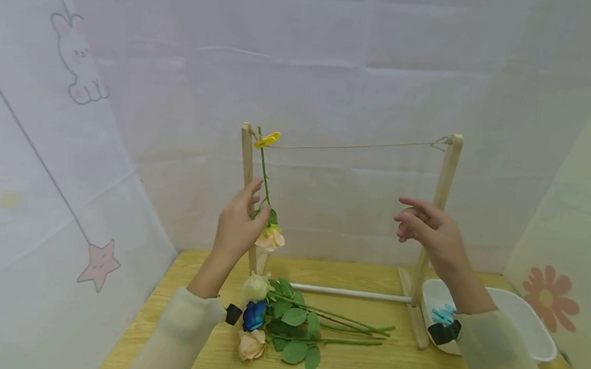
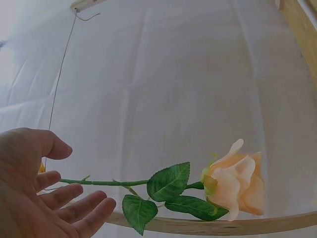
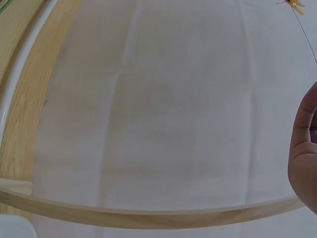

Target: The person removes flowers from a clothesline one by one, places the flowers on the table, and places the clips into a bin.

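A peach artificial rose (image 1: 270, 238) hangs head down from a string (image 1: 353, 147), its stem pinned by a yellow clothespin (image 1: 267, 140) near the left post. Beside its stem, my left hand (image 1: 240, 219) has its fingers loosely spread, holding nothing; the left wrist view shows the palm and the rose's green leaves (image 2: 168, 182). My right hand (image 1: 429, 230) hovers in the air by the right post, fingers loosely bent with nothing in them. Only part of the right hand (image 3: 304, 148) shows at the edge of the right wrist view.
Several roses lie on the wooden table (image 1: 343, 368): a cream one (image 1: 256, 287), a blue one (image 1: 254, 315) and a peach one (image 1: 252, 345), stems pointing right. A wooden frame (image 1: 447, 173) carries the string. A white tray (image 1: 529, 324) at right holds teal clothespins (image 1: 443, 314).
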A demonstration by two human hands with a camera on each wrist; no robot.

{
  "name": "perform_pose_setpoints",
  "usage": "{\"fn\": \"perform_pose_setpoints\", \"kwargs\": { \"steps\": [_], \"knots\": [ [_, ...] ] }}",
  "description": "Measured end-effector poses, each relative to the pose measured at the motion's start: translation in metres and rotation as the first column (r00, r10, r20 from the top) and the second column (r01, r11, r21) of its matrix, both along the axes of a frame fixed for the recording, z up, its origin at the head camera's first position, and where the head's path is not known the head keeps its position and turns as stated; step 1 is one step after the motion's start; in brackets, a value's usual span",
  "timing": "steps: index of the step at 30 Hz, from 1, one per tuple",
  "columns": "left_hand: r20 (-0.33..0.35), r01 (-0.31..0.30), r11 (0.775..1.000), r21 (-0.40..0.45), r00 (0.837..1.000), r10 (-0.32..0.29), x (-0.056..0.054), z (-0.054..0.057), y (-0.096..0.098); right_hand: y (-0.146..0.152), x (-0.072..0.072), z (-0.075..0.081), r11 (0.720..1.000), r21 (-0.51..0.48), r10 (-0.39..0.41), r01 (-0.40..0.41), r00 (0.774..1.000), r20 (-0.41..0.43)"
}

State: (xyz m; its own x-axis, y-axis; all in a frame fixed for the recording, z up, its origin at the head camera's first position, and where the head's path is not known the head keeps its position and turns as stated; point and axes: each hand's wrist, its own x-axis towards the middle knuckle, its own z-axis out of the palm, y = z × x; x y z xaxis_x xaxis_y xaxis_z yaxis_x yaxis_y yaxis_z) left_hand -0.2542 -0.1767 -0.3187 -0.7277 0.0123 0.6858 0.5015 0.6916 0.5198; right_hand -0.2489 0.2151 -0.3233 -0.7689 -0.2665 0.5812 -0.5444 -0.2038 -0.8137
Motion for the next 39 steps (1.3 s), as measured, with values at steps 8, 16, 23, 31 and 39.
{"fn": "perform_pose_setpoints", "kwargs": {
  "steps": [8, 16, 23, 31, 39],
  "knots": [
    [0.08, -0.023, 1.0, 0.0, 0.997, 0.023, -0.006, 0.013, 0.007, -0.018, -0.009, 0.019, 0.999, 0.047, -0.011, 0.011, 1.0, -0.007],
    [0.206, -0.016, 0.998, 0.062, 0.979, 0.003, -0.01, 0.019, 0.012, -0.044, -0.016, 0.043, 0.995, 0.094, -0.019, 0.02, 1.0, -0.008],
    [0.265, -0.011, 0.993, 0.121, 0.964, -0.021, -0.014, 0.023, 0.017, -0.066, -0.019, 0.066, 0.993, 0.119, -0.001, 0.001, 1.0, 0.001],
    [0.285, 0.004, 0.979, 0.205, 0.956, -0.063, -0.02, 0.024, 0.026, -0.086, -0.026, 0.079, 0.994, 0.104, 0.041, -0.04, 0.999, -0.007],
    [0.262, 0.053, 0.958, 0.284, 0.956, -0.13, -0.023, 0.021, 0.023, -0.113, -0.035, 0.096, 0.983, 0.182, 0.001, -0.004, 1.0, 0.017]
  ]
}}
